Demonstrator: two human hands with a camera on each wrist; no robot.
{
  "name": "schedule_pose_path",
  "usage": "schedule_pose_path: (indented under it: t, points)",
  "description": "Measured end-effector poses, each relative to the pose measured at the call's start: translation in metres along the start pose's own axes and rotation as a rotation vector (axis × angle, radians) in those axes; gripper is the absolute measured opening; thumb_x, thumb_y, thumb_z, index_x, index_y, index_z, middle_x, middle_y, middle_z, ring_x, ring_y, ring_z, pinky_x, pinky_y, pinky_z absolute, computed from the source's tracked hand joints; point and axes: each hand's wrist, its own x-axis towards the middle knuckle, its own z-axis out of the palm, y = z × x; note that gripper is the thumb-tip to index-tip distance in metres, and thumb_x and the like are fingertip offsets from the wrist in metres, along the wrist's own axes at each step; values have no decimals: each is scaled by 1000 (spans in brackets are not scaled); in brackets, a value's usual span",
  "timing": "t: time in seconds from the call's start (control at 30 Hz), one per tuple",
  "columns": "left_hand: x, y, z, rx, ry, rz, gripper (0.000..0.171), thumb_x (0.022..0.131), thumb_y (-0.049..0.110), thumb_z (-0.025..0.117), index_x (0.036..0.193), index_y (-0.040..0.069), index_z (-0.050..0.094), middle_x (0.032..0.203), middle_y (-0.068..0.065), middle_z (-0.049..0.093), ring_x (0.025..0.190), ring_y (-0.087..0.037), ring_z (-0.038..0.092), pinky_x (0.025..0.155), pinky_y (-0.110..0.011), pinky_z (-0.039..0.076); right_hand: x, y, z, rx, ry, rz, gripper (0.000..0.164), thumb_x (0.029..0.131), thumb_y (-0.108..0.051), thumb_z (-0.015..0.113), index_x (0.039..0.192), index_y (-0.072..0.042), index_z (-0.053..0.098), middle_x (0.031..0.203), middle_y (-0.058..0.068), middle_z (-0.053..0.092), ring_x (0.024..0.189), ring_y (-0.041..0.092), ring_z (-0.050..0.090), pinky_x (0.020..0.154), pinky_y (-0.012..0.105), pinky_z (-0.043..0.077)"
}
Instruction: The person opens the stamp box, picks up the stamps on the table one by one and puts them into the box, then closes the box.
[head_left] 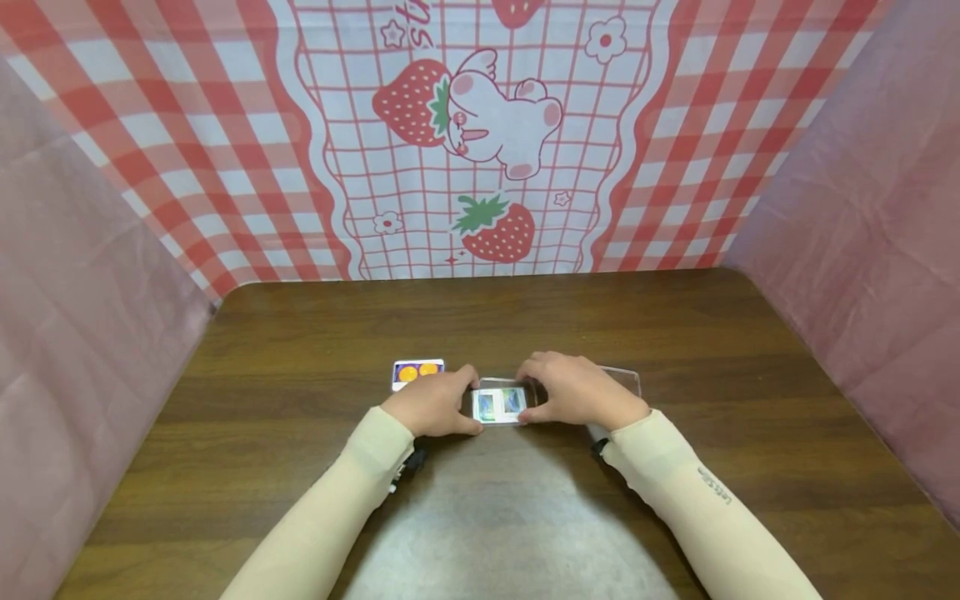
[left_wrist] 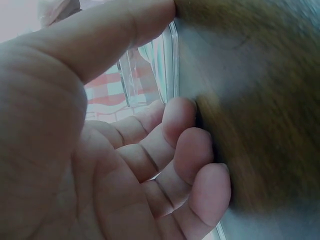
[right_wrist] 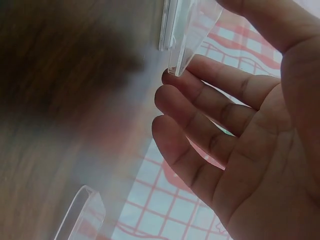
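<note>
A flat clear plastic case [head_left: 500,406] showing two small blue-green pictures lies on the table between both hands. My left hand [head_left: 433,403] grips its left end, thumb at the near edge and fingers at the far side. In the left wrist view, the case's edge [left_wrist: 173,60] runs between thumb and fingertips, close to the wood. My right hand [head_left: 577,390] pinches a tapered clear plastic piece [right_wrist: 192,37] between thumb and fingers. That piece stands right beside the case's layered edge [right_wrist: 167,25] in the right wrist view.
A card with orange circles on purple [head_left: 418,372] lies beyond my left hand, partly covered by it. Another clear plastic piece [head_left: 628,379] lies on the wooden table [head_left: 480,533] behind my right wrist. A strawberry-patterned cloth [head_left: 480,150] hangs at the far edge, with pink cloths at both sides.
</note>
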Motion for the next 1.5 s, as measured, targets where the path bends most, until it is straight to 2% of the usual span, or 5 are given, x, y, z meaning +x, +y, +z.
schedule_pose_path:
  t: [0.2, 0.5, 0.83, 1.13, 1.5]
  points:
    - [0, -2, 1, 6, 2, 10, 58, 84, 41, 84, 125, 12, 55, 86, 0, 61, 72, -16, 58, 68, -34, 48, 1, -3, 4, -20, 4, 1, 53, 82, -49, 85, 121, -15, 70, 109, -1, 67, 88, 10, 60, 76, 39, 54]
    - [1, -3, 2, -6, -8, 7, 58, 84, 40, 85, 125, 11, 55, 92, 0, 64, 75, -16, 59, 71, -34, 49, 2, -3, 10, -36, 14, -14, 52, 83, -50, 85, 120, -17, 71, 105, -4, 65, 83, 7, 57, 72, 33, 53]
    - [-1, -2, 2, -20, -7, 14, 65, 84, 41, 85, 131, 11, 51, 99, -1, 67, 78, -13, 61, 74, -34, 52, 3, -6, 10, -36, 18, -21, 51, 82, -48, 85, 119, -16, 71, 103, -3, 64, 82, 8, 56, 70, 32, 51]
    - [-1, -1, 0, -23, -8, 28, 56, 87, 39, 83, 127, 13, 53, 98, -1, 67, 77, -14, 61, 74, -36, 51, 4, -7, 10, -28, 7, -18, 52, 83, -49, 85, 120, -15, 71, 103, -4, 64, 81, 8, 56, 70, 32, 51]
    - [1, -2, 0, -13, -11, 22, 56, 86, 40, 84, 126, 12, 55, 97, 0, 67, 77, -15, 60, 73, -35, 50, 4, -6, 10, -29, -6, -18, 54, 81, -47, 86, 121, -15, 70, 106, -2, 64, 85, 9, 57, 72, 33, 52]
